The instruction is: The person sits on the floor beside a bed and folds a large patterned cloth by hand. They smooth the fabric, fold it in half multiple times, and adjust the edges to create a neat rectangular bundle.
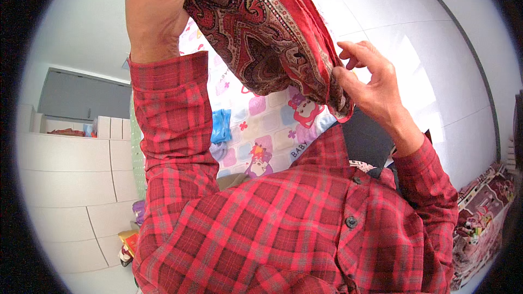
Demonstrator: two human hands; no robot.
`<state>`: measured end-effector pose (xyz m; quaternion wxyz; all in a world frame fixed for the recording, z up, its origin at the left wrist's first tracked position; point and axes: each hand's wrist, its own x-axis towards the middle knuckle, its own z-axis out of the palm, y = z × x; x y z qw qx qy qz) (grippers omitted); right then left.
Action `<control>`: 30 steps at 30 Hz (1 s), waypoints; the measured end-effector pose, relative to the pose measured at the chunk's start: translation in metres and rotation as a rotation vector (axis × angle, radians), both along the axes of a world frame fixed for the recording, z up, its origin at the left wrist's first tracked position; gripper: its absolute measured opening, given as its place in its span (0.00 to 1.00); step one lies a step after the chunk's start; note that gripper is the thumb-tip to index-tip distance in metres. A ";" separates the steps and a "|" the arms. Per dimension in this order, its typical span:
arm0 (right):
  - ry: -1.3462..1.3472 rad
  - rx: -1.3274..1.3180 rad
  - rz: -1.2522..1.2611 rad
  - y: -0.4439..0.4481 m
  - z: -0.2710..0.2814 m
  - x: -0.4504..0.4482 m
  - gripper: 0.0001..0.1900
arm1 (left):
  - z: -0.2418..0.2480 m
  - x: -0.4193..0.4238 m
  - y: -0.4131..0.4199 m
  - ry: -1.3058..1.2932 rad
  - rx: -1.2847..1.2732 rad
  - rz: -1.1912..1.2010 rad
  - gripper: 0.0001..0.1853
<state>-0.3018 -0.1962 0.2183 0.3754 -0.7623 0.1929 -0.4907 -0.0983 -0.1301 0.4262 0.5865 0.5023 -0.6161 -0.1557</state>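
Observation:
A red, black and beige patterned cloth (261,41), partly folded, hangs raised between my hands. My left hand (157,8) grips its upper left end at the picture's top edge; those fingertips are partly out of view. My right hand (372,73) is at the cloth's right edge near its lower end, thumb against the fabric and the index finger raised apart from it. Whether that hand pinches the cloth is unclear. Beneath the cloth lies a white sheet with cartoon prints (265,126), partly hidden by it and by my sleeves.
A folded bright blue cloth item (221,125) and a greyish-blue one (218,151) lie on the sheet by my left sleeve. A purple item (139,211) and a yellow-red package (129,241) are at the left. Patterned fabric (480,228) stands at the lower right.

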 end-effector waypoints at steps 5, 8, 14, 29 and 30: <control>0.099 0.084 -0.053 0.000 -0.037 0.009 0.21 | -0.001 0.001 0.004 0.083 0.008 -0.103 0.07; 0.077 0.151 -0.025 -0.001 -0.044 0.013 0.22 | -0.002 0.007 0.010 0.032 0.006 -0.054 0.07; -0.008 0.212 0.078 0.012 -0.016 0.014 0.24 | -0.028 0.058 0.017 0.096 0.050 0.031 0.11; -0.174 0.155 0.088 0.027 0.036 0.041 0.23 | -0.059 0.027 0.020 0.046 0.222 -0.391 0.11; -0.155 0.145 0.084 0.027 0.038 0.040 0.23 | -0.060 0.025 0.023 0.099 0.259 -0.400 0.11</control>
